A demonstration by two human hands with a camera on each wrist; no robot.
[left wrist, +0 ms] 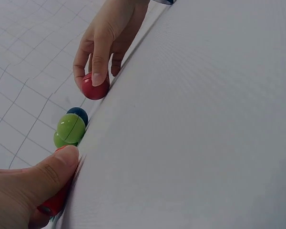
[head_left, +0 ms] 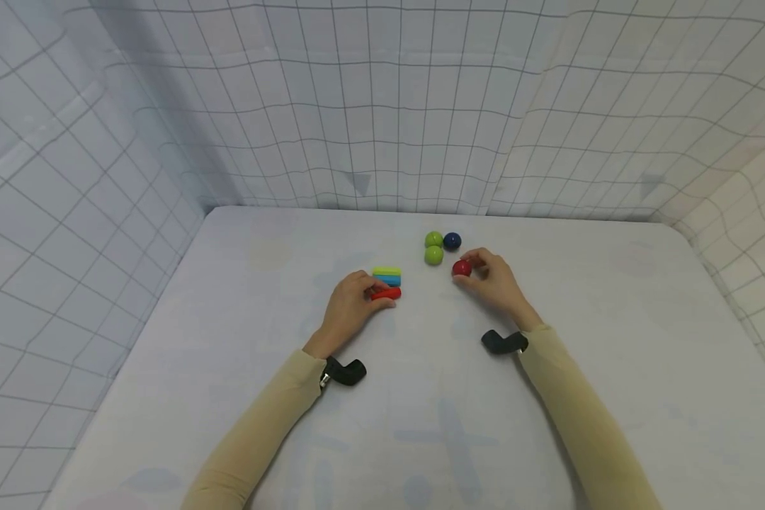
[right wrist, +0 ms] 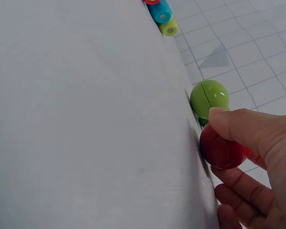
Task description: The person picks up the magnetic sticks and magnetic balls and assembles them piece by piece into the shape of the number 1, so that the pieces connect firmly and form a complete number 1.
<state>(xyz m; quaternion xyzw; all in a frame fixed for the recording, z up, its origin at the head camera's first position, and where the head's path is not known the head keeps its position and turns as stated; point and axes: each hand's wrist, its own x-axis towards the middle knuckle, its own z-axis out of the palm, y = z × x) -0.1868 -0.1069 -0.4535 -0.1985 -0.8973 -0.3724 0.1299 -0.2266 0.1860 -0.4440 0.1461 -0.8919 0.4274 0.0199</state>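
My left hand (head_left: 352,304) pinches a red cylinder (head_left: 387,293) between thumb and fingers. Just beyond it lie a blue cylinder (head_left: 390,280) and a yellow-green cylinder (head_left: 387,270), side by side. In the left wrist view the thumb covers much of the red cylinder (left wrist: 57,201). A glossy red ball (head_left: 462,268) is held between the thumb and fingers of my right hand (head_left: 494,287), close over the table. Two green balls (head_left: 433,255) and a dark blue ball (head_left: 452,241) sit together beyond the red one. A seam line runs around the red ball (right wrist: 221,149) in the right wrist view.
Everything lies on a white-covered table (head_left: 421,397). Grid-patterned white sheeting (head_left: 382,106) hangs behind it and along both sides. Each wrist wears a black camera mount (head_left: 503,343), and pale yellow sleeves (head_left: 261,432) cover the forearms.
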